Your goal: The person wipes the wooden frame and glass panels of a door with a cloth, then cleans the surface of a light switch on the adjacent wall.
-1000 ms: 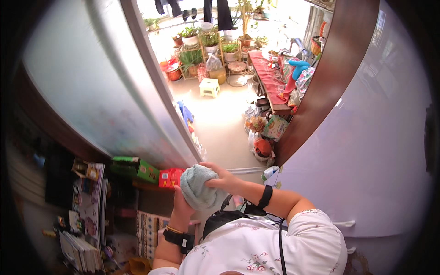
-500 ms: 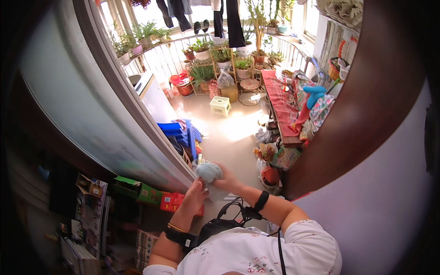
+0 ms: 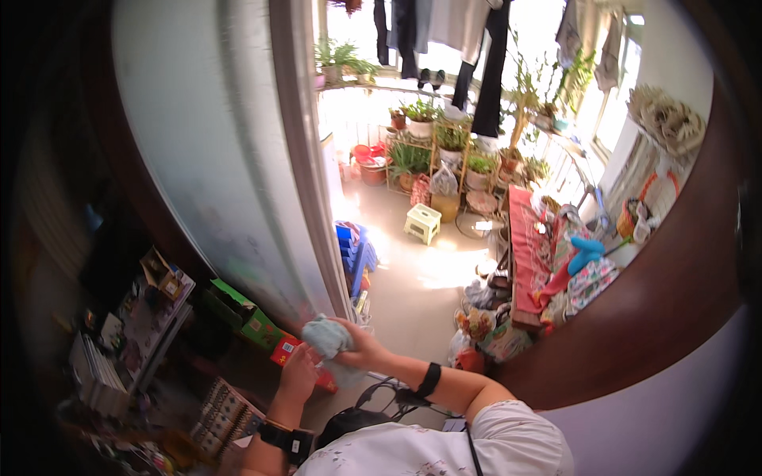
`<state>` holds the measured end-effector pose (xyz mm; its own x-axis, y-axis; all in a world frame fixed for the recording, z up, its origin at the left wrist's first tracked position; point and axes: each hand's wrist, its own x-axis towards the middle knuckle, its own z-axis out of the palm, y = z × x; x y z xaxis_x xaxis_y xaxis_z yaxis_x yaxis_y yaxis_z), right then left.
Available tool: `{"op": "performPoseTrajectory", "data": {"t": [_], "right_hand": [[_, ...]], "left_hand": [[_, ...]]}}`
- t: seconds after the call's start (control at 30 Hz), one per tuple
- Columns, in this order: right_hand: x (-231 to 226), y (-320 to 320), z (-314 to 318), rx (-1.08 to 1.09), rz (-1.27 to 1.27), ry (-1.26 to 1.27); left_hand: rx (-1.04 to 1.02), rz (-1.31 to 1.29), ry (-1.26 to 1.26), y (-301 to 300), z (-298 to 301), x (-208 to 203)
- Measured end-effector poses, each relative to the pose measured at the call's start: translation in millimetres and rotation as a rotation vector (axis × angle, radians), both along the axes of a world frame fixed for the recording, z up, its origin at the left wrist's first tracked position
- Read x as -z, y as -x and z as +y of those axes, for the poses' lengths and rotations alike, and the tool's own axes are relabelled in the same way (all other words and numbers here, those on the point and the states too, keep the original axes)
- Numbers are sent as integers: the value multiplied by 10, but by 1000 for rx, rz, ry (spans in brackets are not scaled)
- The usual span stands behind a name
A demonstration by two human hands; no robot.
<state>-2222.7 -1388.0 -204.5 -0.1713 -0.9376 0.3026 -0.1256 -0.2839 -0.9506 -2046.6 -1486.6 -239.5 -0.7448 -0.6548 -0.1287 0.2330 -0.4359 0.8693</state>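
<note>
A pale blue-grey cloth (image 3: 327, 336) is bunched into a wad in front of me, with a loose part hanging below it. My right hand (image 3: 357, 347) is closed around the wad from its right side. Close below and to the left is my left hand (image 3: 297, 374), its fingers up near the cloth. Blur hides whether those fingers grip any of it. Left of both hands stands a frosted glass sliding door (image 3: 230, 159) with a grey frame (image 3: 305, 174).
Green and red boxes (image 3: 260, 332) lie by the door's foot. A cluttered shelf (image 3: 163, 333) stands at left. Beyond the doorway are blue stools (image 3: 355, 254), a small pale step stool (image 3: 422, 223), potted plants (image 3: 409, 159), and a bench with a red cover (image 3: 528, 254) at right.
My view has turned left, so the doorway and balcony sit farther right. Both hands and the cloth now appear lower and farther left, nearer the boxes. The right hand keeps its hold.
</note>
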Motion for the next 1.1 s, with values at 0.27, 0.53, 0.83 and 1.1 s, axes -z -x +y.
{"op": "performPoseTrajectory", "data": {"t": [0.27,0.53,0.83,1.1], "right_hand": [[-328,-1043,-246,11,842,119],[-450,-2007,-141,-171,836,246],[-137,-2793,-238,-508,150,68],[-191,-3391,-153,-951,-300,-380]], "left_hand": [[-119,478,-325,-718,376,-387],[-212,498,-308,-1700,494,-294],[-331,308,-182,-3156,1023,-375],[-969,505,-249,-4226,1831,215]]}}
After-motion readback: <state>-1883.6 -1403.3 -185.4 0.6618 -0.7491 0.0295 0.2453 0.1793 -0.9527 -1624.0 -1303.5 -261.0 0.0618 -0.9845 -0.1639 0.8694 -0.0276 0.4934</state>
